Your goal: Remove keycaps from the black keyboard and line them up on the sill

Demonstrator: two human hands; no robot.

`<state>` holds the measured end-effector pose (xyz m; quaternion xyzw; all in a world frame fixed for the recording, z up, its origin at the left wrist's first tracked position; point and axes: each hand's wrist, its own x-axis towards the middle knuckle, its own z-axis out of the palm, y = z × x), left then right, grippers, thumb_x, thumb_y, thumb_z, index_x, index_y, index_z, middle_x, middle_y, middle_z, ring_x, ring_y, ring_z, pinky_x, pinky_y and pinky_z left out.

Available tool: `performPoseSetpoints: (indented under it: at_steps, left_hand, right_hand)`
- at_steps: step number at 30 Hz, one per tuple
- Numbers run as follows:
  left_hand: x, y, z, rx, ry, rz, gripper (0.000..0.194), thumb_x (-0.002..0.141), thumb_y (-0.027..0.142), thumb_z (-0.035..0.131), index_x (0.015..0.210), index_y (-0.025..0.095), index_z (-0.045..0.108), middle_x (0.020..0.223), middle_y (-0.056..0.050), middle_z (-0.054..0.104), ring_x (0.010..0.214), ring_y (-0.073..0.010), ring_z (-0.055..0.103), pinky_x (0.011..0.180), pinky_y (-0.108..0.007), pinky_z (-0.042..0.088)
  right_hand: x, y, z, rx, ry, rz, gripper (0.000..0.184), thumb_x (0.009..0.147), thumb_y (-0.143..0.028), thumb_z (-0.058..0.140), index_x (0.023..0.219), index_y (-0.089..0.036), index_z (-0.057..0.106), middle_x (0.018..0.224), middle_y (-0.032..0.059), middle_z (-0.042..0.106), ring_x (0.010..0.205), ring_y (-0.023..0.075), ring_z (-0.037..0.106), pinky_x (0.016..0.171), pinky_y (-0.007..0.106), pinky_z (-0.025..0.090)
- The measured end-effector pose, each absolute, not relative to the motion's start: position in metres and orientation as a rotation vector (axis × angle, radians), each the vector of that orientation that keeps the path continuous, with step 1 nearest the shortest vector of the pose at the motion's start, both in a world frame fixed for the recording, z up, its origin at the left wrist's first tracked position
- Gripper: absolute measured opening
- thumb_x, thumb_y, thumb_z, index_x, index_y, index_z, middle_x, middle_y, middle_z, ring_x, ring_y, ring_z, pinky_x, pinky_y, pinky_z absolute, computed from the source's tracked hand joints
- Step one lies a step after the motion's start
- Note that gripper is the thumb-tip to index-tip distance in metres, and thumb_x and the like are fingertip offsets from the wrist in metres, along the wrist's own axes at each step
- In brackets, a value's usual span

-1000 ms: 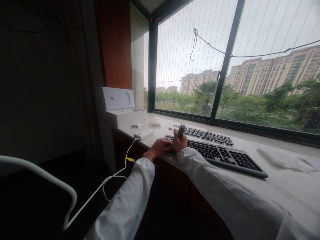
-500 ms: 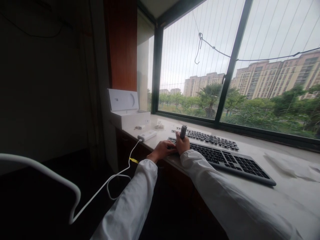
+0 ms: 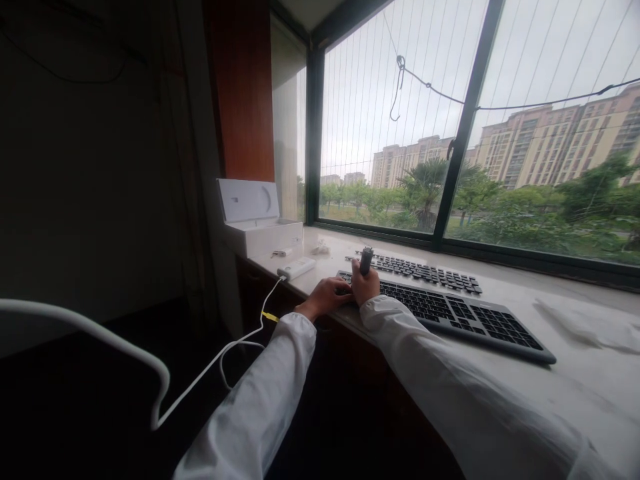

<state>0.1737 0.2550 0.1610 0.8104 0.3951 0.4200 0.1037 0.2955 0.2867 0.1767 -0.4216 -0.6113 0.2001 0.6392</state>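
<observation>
A dark grey keyboard (image 3: 440,308) lies at a slant along the near edge of the sill. Over its left end, my right hand (image 3: 365,285) is wrapped round a dark, stubby, pen-like hand tool (image 3: 367,259) held upright. The tool's top sticks out above the fist; its lower end is hidden. Close beside it, my left hand (image 3: 327,297) rests at the keyboard's left end with bent fingers, thumb reaching toward the right hand. Whatever is at its fingertips is too small to make out. Loose black keycaps (image 3: 425,272) stand in rows behind the keyboard.
An open white box (image 3: 263,237) stands at the left end of the pale sill (image 3: 590,393). In front of it are a white power strip (image 3: 297,269) with a white cable (image 3: 200,381) and small white pieces (image 3: 283,253). Clear plastic wrap (image 3: 585,325) lies at right, below the window.
The view has shifted slightly. Both hands stay at the keyboard's left end, the right still round the tool, with hardly any other visible movement.
</observation>
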Motion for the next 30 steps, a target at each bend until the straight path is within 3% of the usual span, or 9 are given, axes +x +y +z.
performPoseSetpoints:
  at_steps: [11,30]
  left_hand:
    - [0.1741,0.2585,0.1605,2.386,1.099,1.222,0.022,0.077,0.035,0.063,0.089,0.018,0.071,0.095,-0.004,0.067,0.085,-0.0172,0.061,0.078,-0.025,0.046]
    - [0.1738,0.2541,0.1616,2.392,1.154,1.255,0.019,0.077,0.031,0.063,0.089,0.018,0.071,0.089,-0.003,0.068,0.083,-0.0164,0.062,0.076,-0.024,0.046]
  right_hand:
    - [0.2918,0.2802,0.1719,-0.866,-1.498,0.27,0.042,0.083,-0.052,0.04,0.055,-0.021,0.037,0.048,-0.0023,0.041,0.048,0.0114,0.036,0.049,0.027,0.029]
    - [0.2931,0.2773,0.1752,-0.867,-1.46,0.221,0.042,0.083,-0.05,0.041,0.052,-0.022,0.035,0.047,-0.0011,0.041,0.046,0.0121,0.037,0.049,0.027,0.031]
